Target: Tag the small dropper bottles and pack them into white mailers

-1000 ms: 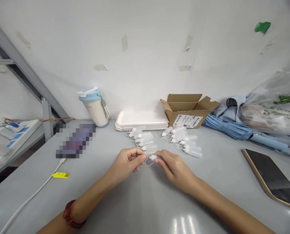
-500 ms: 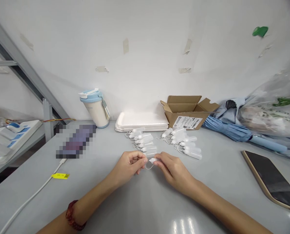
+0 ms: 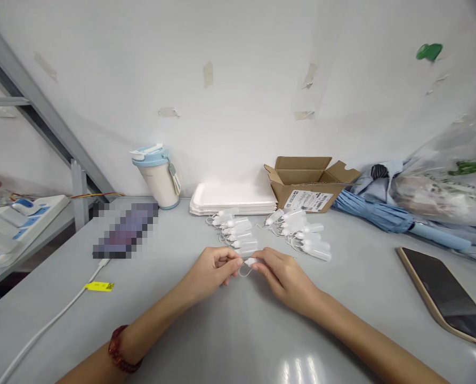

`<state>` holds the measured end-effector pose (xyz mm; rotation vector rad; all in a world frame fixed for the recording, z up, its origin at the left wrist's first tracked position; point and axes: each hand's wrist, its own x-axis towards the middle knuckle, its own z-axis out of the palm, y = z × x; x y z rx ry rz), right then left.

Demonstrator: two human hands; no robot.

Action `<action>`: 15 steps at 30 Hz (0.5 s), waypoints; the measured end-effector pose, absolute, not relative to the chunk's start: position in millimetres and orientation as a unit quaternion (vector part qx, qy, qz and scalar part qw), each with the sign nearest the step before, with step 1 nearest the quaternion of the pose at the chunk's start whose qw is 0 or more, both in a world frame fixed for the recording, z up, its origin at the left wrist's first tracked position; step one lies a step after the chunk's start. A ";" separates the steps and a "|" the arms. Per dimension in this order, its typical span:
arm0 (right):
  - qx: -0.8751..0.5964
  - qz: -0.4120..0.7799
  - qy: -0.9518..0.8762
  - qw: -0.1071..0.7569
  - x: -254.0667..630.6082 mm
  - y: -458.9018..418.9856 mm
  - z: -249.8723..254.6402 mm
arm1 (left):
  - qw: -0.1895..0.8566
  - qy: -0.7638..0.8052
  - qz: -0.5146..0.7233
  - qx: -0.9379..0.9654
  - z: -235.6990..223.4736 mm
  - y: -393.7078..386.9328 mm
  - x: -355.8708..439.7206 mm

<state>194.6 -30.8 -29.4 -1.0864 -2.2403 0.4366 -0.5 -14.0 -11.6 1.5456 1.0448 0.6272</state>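
- Our bottle (image 3: 250, 262) sits just below the centre of the frame, over the grey table (image 3: 206, 341), its white tapered tip pointing left.
- We see a thin pale loop (image 3: 244, 274) curving beneath that tip; most of the body is hidden by fingers.
- Our right hand (image 3: 288, 277) pinches the bottle between thumb and fingers, near its white end.
- Our left hand (image 3: 214, 272) has thumb and forefinger pressed together just beside the tip; they may hold the end of the loop or a tiny cap, but the spot is too small for us to be sure.
- Just above our hands lies the left group (image 3: 238, 224) of clear, white-tipped bottles, side by side, with thin loops at their tips.
- The right group (image 3: 312, 234), slightly right of centre, looks the same, its tips mostly facing left.
- Behind them we have white envelopes (image 3: 233, 200) in a stack and an open cardboard box (image 3: 305, 186).
- A cup (image 3: 158, 178) with a blue lid stands upper left of our hands; a phone (image 3: 448, 293) lies at lower right.
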 end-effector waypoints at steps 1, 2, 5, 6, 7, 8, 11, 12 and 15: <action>-0.410 0.166 -0.847 0.294 196.6 -29.1 -27.8 | 0.555 0.442 0.259 0.655 -10.5 -13.4 -0.6; -0.412 0.163 -0.849 0.288 199.4 -26.7 -25.9 | 0.558 0.443 0.254 0.655 -9.2 -12.7 -0.9; -0.442 0.116 -0.840 0.291 214.1 -14.9 -20.4 | 0.561 0.452 0.263 0.641 -5.3 -8.8 -3.9; -0.456 0.090 -0.835 0.295 220.4 -9.8 -19.4 | 0.562 0.455 0.278 0.633 -4.4 -7.0 -5.6; -0.466 0.056 -0.831 0.300 226.9 -4.5 -19.1 | 0.561 0.458 0.302 0.620 -3.9 -5.1 -7.5; -0.471 0.014 -0.828 0.304 233.1 0.7 -19.6 | 0.562 0.458 0.333 0.603 -3.6 -3.2 -9.6; -0.514 -0.089 -0.812 0.262 246.7 12.8 -24.4 | 0.583 0.448 0.416 0.535 -3.2 0.6 -14.8; -0.535 -0.112 -0.804 0.236 248.9 15.0 -26.5 | 0.591 0.448 0.429 0.515 -3.1 0.8 -15.7; -0.568 -0.150 -0.792 0.167 249.6 17.2 -32.1 | 0.599 0.464 0.434 0.488 -3.0 -1.0 -15.7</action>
